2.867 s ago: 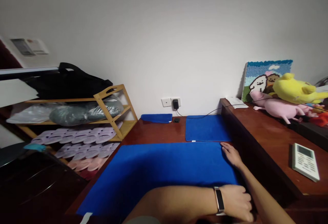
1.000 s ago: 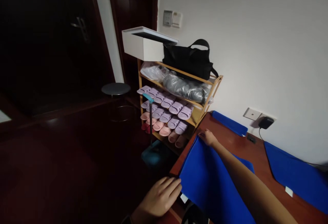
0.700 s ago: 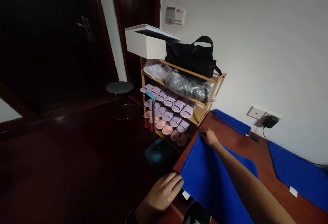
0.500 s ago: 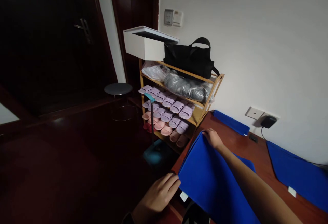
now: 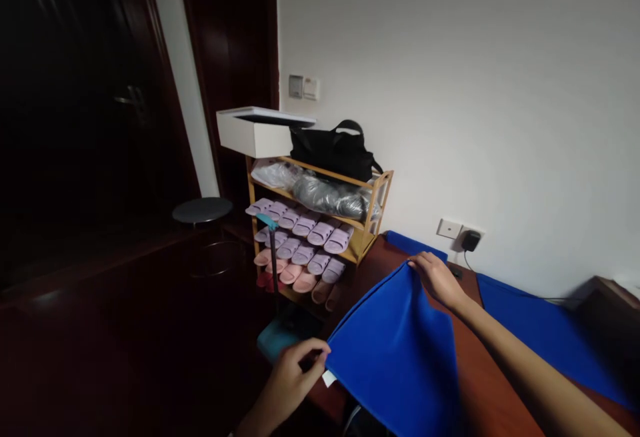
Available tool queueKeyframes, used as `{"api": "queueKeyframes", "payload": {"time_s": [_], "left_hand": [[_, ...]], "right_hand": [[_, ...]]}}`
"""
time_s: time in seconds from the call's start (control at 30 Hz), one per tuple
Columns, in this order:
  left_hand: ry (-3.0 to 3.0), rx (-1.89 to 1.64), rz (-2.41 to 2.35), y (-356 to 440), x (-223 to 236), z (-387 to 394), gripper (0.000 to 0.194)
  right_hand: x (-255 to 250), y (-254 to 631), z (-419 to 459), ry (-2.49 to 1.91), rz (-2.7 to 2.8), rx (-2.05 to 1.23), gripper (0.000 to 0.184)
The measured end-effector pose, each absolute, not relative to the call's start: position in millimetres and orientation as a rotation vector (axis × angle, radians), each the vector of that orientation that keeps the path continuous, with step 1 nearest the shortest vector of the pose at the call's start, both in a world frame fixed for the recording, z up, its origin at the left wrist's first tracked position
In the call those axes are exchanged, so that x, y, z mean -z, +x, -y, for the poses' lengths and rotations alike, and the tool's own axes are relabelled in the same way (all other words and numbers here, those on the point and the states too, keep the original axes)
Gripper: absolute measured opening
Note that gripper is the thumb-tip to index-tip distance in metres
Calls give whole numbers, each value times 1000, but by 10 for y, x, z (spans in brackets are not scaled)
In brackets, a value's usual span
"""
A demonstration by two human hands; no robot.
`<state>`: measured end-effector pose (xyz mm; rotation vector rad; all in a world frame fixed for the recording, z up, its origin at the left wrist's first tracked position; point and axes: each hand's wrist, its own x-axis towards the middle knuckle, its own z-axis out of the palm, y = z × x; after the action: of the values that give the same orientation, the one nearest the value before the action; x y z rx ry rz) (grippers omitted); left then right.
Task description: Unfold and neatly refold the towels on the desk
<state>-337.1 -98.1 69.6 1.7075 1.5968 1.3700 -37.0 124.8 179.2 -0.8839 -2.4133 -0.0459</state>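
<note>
A blue cloth is stretched between my two hands above the near end of a reddish-brown wooden table. My left hand pinches its lower left corner, close to a small white tag. The upper corner is pinched in my right hand. The cloth looks doubled along its far edge, and its lower part hangs toward me. Another blue cloth lies flat on the table to the right. Against the wall lies a folded blue cloth, partly behind my right hand.
Beyond the table stands a wooden shoe rack with several slippers, a black bag and a white box. A teal long-handled dustpan is in front of it. A round stool stands left. A black adapter is plugged into the wall.
My view has turned right and up, so the rack sits lower and further left. My hands have lifted the cloth and hold it more taut, both still pinching its corners.
</note>
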Motion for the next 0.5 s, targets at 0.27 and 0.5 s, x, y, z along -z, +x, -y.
{"api": "queueKeyframes", "payload": {"time_s": [0.27,0.5], "left_hand": [[1684,-1619,-1472,-3042,-1901,727,29],[1928,-1563,-1447,-2703,-3075,744,36]], "right_hand": [[-2552,652,-706,-897,2087,83,42],[-2996,1504,9,-910,1986,3,44]]}}
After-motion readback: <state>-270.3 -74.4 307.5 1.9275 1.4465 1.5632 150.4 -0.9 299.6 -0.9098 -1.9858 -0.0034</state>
